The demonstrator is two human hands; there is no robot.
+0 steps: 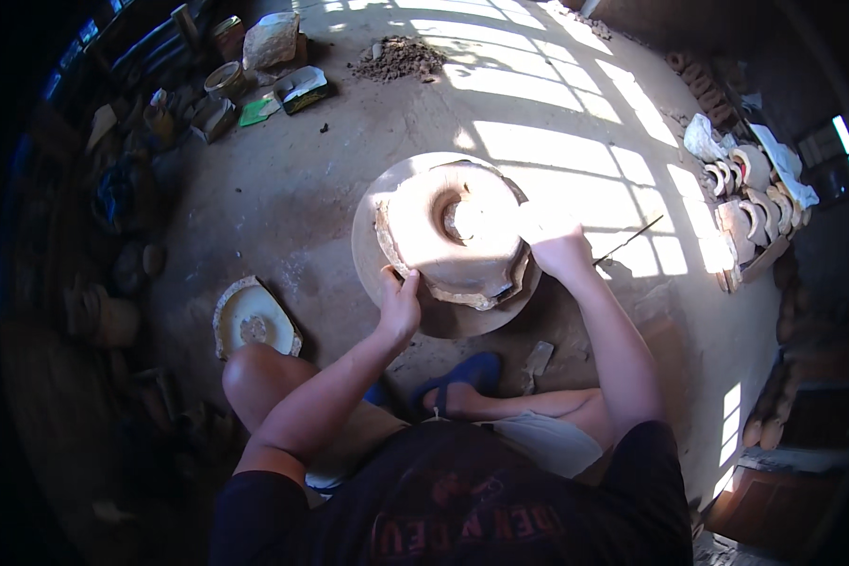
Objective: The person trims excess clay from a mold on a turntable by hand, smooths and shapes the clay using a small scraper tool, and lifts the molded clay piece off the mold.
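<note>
A pale, thick-walled round mold (410,231) with a deep round hole in its middle and a chipped, uneven outer rim rests on a round disc (366,259) low over the floor. My left hand (401,304) grips the mold's near-left rim, thumb and fingers closed at its edge. On the opposite side, my right hand (555,247) holds the mold's right edge; strong sunlight washes out its fingertips. Whitish, rough material shows inside the hole, too bright to make out. A dark gap or seam runs down the mold's right side.
Left of my knee lies a shallow mold piece (236,307). A thin dark stick (629,241) lies to the right; a flat pale scrap (538,358) is near my foot. Clay lumps (399,58) are piled at the back. Curved mold pieces (759,222) stand stacked far right.
</note>
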